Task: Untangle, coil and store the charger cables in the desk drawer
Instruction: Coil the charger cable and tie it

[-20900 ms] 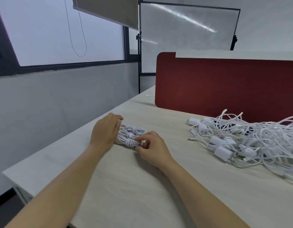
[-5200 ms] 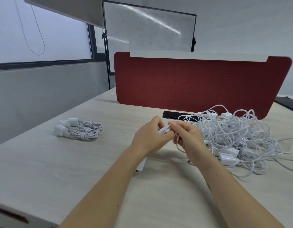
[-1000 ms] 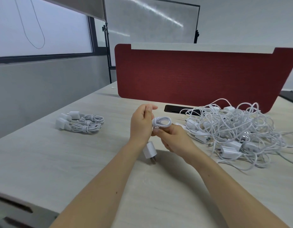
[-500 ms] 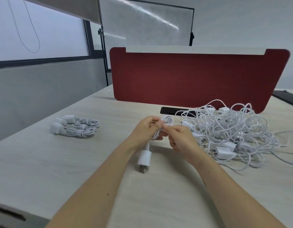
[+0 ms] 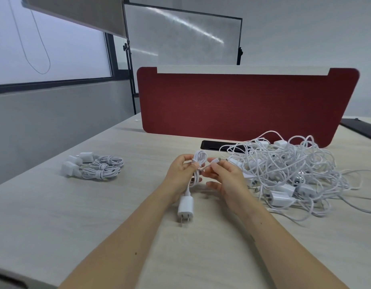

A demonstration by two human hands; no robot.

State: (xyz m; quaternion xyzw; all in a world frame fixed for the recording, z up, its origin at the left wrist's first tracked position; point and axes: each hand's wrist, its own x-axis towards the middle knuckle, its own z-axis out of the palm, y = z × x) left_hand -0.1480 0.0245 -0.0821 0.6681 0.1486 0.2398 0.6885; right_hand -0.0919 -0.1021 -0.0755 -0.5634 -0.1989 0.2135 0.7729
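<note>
My left hand [image 5: 181,174] grips a small coil of white charger cable [image 5: 199,161] above the desk middle. Its white plug adapter [image 5: 185,207] hangs below the hand, prongs down near the desk top. My right hand [image 5: 226,174] pinches the cable's loose end with its connector [image 5: 216,160] just right of the coil. A big tangled pile of white chargers [image 5: 292,174] lies to the right. Finished coiled chargers [image 5: 95,166] lie together at the left. No drawer is in view.
A red divider panel [image 5: 242,103] stands across the back of the pale wooden desk [image 5: 76,215]. A black cable slot [image 5: 213,145] sits in front of it. The desk's left edge runs along a grey wall under a window.
The hands hold the same cable as before. The right hand has drawn the connector end slightly out to the right of the coil. The adapter still hangs below the left hand.
</note>
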